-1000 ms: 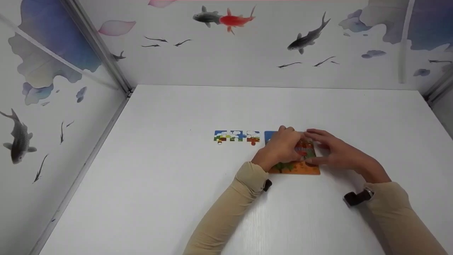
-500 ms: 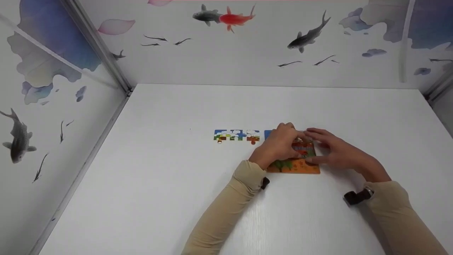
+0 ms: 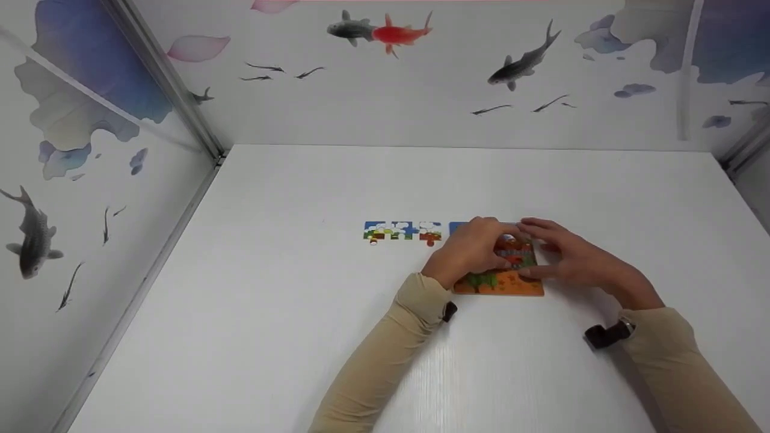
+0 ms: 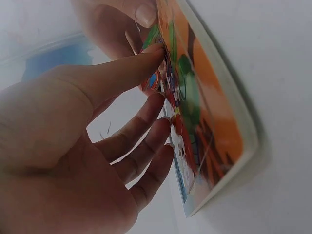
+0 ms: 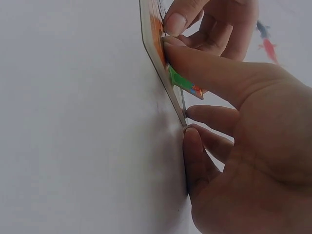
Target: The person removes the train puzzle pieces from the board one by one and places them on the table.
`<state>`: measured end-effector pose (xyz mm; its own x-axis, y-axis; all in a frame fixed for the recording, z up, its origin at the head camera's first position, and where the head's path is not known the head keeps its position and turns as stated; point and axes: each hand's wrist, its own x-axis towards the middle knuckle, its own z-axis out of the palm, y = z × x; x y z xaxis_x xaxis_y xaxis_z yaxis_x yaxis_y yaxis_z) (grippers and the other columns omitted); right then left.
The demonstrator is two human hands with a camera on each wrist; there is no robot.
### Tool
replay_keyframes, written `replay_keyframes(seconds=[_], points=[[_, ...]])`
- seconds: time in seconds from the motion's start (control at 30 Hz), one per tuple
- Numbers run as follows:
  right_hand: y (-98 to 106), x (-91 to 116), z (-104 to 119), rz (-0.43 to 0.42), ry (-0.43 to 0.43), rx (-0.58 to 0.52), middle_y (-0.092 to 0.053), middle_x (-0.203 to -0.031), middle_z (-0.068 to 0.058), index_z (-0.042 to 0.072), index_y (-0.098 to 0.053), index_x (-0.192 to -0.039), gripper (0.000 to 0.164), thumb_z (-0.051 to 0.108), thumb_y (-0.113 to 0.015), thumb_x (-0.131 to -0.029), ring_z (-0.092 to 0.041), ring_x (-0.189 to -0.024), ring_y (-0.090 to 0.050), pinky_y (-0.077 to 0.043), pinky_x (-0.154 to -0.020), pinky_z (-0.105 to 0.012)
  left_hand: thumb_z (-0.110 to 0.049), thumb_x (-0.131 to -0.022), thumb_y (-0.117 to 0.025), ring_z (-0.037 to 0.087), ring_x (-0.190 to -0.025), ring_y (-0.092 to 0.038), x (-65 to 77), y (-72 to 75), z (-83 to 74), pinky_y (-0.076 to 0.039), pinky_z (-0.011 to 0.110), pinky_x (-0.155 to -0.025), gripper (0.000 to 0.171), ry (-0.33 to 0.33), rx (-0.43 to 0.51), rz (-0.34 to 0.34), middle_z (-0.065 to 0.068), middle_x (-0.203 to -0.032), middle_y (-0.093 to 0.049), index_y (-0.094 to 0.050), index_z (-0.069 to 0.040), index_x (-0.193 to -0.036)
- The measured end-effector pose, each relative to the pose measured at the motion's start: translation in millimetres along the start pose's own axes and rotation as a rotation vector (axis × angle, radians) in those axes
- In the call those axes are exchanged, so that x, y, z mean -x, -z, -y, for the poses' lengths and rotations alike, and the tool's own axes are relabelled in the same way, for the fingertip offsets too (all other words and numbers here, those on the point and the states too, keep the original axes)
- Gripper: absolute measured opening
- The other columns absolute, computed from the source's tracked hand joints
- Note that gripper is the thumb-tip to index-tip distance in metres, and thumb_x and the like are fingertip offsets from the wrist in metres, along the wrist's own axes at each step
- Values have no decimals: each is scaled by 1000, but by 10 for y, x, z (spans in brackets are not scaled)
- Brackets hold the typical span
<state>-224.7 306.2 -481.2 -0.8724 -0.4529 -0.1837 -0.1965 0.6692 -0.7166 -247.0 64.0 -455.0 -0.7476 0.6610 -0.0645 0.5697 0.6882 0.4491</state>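
Observation:
A colourful jigsaw board (image 3: 505, 285) with a blue top and an orange bottom lies on the white table. My left hand (image 3: 472, 248) is over its left half, fingers bent. Its thumb and forefinger pinch a small puzzle piece (image 5: 183, 80), green with red and blue, that stands tilted up from the board. The other left fingertips (image 4: 169, 146) touch the picture. At the board's right edge my right hand (image 3: 568, 257) lies with long, fairly straight fingers. Its thumb (image 5: 195, 53) rests over the picture and its fingers touch the edge. My left hand hides much of the board.
Left of the board lie loose puzzle pieces (image 3: 388, 231) in blue, green and white, with another piece (image 3: 430, 230) beside them. Behind the white table (image 3: 271, 300) stands a wall (image 3: 421, 96) printed with fish, and a second printed wall (image 3: 72, 210) is at the left.
My left hand shifts a little left and its raised knuckles dip slightly, staying over the board. The right hand, the board and the loose pieces keep their places.

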Motion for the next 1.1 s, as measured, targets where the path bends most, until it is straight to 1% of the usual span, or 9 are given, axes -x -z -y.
replay_keyframes(seconds=[0.2,0.37,0.5,0.6,0.7,0.8,0.97,1.1], points=[[9,7,18,2,-8,-12,-19,-180,-15,15,-35,-170,93,40,-85,-95,-44,-163,-26,-33,-126,-65,-27,-98,-84,11,-132,-61,-14,25,-10,-48,27,-115,52,-17,-7,19,-9,-144,-69,-69,-28,-147],[11,14,25,7,-12,-18,-18,-180,-15,15,-35,-171,93,40,-84,-96,-45,-162,-26,-32,-126,-66,-30,-96,-85,12,-132,-60,-19,14,-8,-48,27,-115,53,-28,-5,16,-9,-144,-69,-70,-28,-146],[15,15,20,8,-1,-20,-18,-180,-17,13,-35,-170,92,38,-84,-96,-45,-162,-25,-32,-126,-68,-35,-96,-85,11,-128,-61,-29,-10,-11,-49,27,-112,52,-31,-24,2,-9,-141,-70,-70,-27,-145],[14,10,21,7,2,-28,-18,-180,-17,13,-35,-170,92,38,-84,-96,-45,-163,-23,-32,-126,-69,-38,-97,-83,12,-123,-62,-43,-22,-24,-51,30,-109,49,-26,-70,-15,-8,-135,-72,-71,-27,-144],[9,1,19,7,-3,-22,-18,-180,-17,16,-37,-170,91,39,-84,-96,-45,-163,-23,-31,-126,-69,-41,-97,-82,12,-119,-63,-53,-29,-36,-52,33,-106,49,-21,-129,-35,-8,-129,-73,-72,-26,-143],[2,-3,13,6,9,-17,-19,-179,-19,16,-38,-169,89,37,-84,-96,-47,-163,-24,-32,-126,-70,-42,-98,-81,13,-114,-64,-52,-32,-36,-54,34,-101,48,-19,-170,-58,-7,-122,-73,-72,-26,-142],[-2,1,5,4,35,-14,-20,-179,-21,15,-37,-170,88,32,-84,-97,-48,-162,-26,-33,-125,-69,-45,-99,-79,12,-103,-64,-37,-19,-23,-55,32,-93,44,-26,-172,-96,-5,-111,-71,-75,-27,-139],[-4,3,-2,3,15,-12,-20,-179,-19,18,-39,-169,87,35,-84,-97,-48,-161,-28,-33,-125,-70,-45,-100,-78,12,-101,-63,-20,-2,-11,-55,32,-92,46,-42,-153,-121,-5,-112,-71,-73,-28,-142]])
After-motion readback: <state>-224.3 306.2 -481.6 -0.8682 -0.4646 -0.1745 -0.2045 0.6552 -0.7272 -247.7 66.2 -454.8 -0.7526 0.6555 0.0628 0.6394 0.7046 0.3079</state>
